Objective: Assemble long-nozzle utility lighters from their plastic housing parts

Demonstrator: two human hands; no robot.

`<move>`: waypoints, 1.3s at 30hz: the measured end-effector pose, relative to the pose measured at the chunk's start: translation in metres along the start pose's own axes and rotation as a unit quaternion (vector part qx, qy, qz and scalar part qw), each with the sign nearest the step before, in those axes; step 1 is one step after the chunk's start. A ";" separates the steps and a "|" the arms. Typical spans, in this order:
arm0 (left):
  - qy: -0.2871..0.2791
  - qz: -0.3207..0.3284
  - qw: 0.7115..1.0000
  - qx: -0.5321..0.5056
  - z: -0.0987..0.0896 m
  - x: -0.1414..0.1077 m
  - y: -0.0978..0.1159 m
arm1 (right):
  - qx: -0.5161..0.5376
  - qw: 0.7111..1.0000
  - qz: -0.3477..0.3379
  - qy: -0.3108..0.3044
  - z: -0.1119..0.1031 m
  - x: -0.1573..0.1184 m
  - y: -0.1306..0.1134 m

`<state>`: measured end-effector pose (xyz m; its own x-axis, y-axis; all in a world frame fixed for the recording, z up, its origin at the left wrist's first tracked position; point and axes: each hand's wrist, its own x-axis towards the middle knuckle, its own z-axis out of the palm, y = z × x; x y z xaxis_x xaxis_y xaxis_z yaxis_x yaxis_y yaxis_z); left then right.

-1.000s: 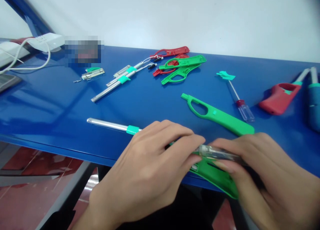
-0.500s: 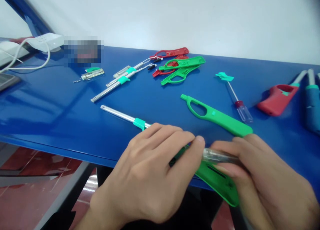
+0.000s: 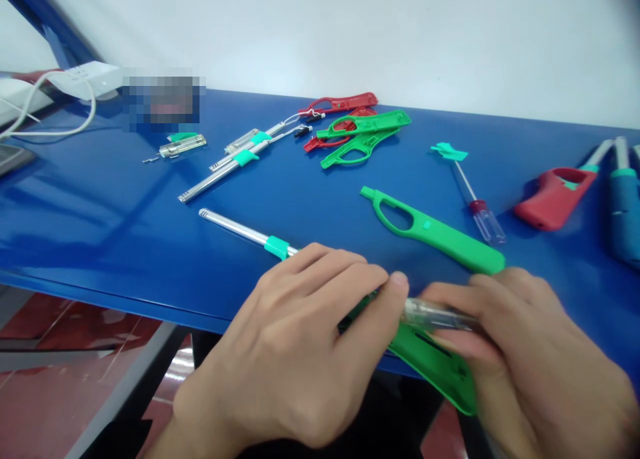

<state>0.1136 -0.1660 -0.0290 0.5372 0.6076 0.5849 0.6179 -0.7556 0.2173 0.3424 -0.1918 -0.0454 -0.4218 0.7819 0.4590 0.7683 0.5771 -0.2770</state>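
Note:
My left hand (image 3: 300, 339) is wrapped over a green half-shell (image 3: 435, 369) at the table's front edge. A metal tube (image 3: 235, 226) with a teal collar (image 3: 277, 246) sticks out to the left from under it. Between thumb and fingers, my right hand (image 3: 530, 346) grips a clear tank (image 3: 435, 314), whose left end meets my left fingertips above the shell. The inner part of the shell is hidden by my left hand. Behind my right hand lies another green shell (image 3: 440, 236), closed side up.
On the blue table (image 3: 125, 246) lie two more metal tubes (image 3: 215, 178), a loose clear tank (image 3: 183, 146), red and green shells (image 3: 367, 139), a screwdriver (image 3: 486, 222), a red lighter (image 3: 555, 198) and a blue one (image 3: 625, 212). A white cable (image 3: 94, 112) is at left.
The view has shifted very slightly. Both hands keep their grips, and the clear tank and green half-shell are nearly where they were.

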 end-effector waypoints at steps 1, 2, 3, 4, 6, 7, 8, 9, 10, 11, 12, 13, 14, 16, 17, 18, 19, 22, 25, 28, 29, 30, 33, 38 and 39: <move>-0.002 0.001 1.000 -0.001 0.000 0.000 -0.001 | -0.005 1.000 -0.006 0.001 0.000 0.000 0.000; -0.003 0.001 1.000 -0.001 0.000 0.000 -0.001 | -0.009 1.000 -0.010 0.001 0.000 0.000 0.001; -0.003 0.003 1.000 -0.001 0.000 0.000 -0.002 | -0.011 1.000 -0.009 0.001 0.001 0.000 0.001; -0.005 0.001 1.000 -0.001 0.000 0.000 -0.003 | -0.012 1.000 -0.005 0.001 0.001 0.000 0.001; -0.010 -0.002 1.000 -0.007 0.001 -0.001 -0.003 | -0.009 1.000 0.005 0.001 0.002 -0.001 0.000; -0.012 -0.005 1.000 -0.012 0.001 -0.001 -0.003 | -0.007 1.000 0.009 0.002 0.002 -0.001 -0.001; -0.012 -0.008 1.000 -0.016 0.002 -0.002 -0.002 | -0.008 1.000 0.009 0.003 0.002 -0.001 -0.001; -0.012 -0.011 1.000 -0.020 0.002 -0.002 -0.002 | -0.011 1.000 0.006 0.003 0.002 0.000 -0.002; -0.010 -0.014 1.000 -0.022 0.002 -0.001 -0.001 | -0.015 1.000 0.003 0.004 0.002 0.000 -0.003; -0.006 -0.015 1.000 -0.025 0.003 -0.001 -0.001 | -0.017 1.000 0.001 0.005 0.001 0.000 -0.003; -0.001 -0.016 0.999 -0.027 0.003 -0.001 -0.001 | -0.016 1.000 0.002 0.004 0.001 0.000 -0.004; 0.004 -0.016 0.999 -0.029 0.004 -0.001 0.000 | -0.014 1.000 0.003 0.006 0.001 0.000 -0.004; 0.007 -0.015 0.999 -0.032 0.004 -0.001 0.000 | -0.010 1.000 0.007 0.008 0.001 0.000 -0.004; 0.010 -0.014 0.999 -0.036 0.004 -0.001 0.000 | -0.003 1.000 0.017 0.015 0.001 0.000 -0.004; 0.008 -0.017 0.999 -0.037 0.004 -0.001 0.000 | -0.003 1.000 0.017 0.021 0.002 0.001 -0.004; 0.006 -0.019 0.999 -0.039 0.004 -0.002 0.000 | -0.005 1.000 0.016 0.025 0.002 0.002 -0.004; 0.005 -0.021 0.999 -0.041 0.004 -0.002 0.000 | -0.007 0.999 0.016 0.027 0.003 0.003 -0.005; 0.005 -0.019 0.999 -0.045 0.003 -0.002 0.000 | -0.010 0.999 0.022 0.029 0.003 0.004 -0.006; 0.006 -0.018 0.999 -0.043 0.003 -0.002 -0.001 | -0.009 0.999 0.028 0.034 0.001 0.002 -0.004; 0.001 -0.021 0.999 -0.040 0.002 -0.001 -0.001 | -0.011 0.999 0.028 0.037 0.001 0.000 -0.003; -0.002 -0.023 0.999 -0.040 0.002 -0.001 0.000 | -0.007 0.999 0.031 0.032 0.001 0.000 -0.002; -0.004 -0.025 0.999 -0.039 0.001 0.000 0.000 | -0.002 0.999 0.034 0.032 0.001 0.000 -0.003; -0.002 -0.025 0.999 -0.040 0.001 -0.001 0.002 | 0.012 0.998 0.047 0.034 0.003 -0.001 -0.005; 0.004 -0.030 0.999 -0.037 0.002 -0.001 0.001 | 0.011 0.998 0.056 0.035 0.005 -0.001 -0.007; 0.004 -0.028 0.999 -0.035 0.002 -0.001 0.001 | 0.011 0.998 0.057 0.036 0.005 -0.001 -0.006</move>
<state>0.1145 -0.1671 -0.0307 0.4990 0.6470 0.5765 0.6044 -0.7366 0.3035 0.3355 -0.1951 -0.0479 -0.2961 0.8246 0.4820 0.7987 0.4905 -0.3486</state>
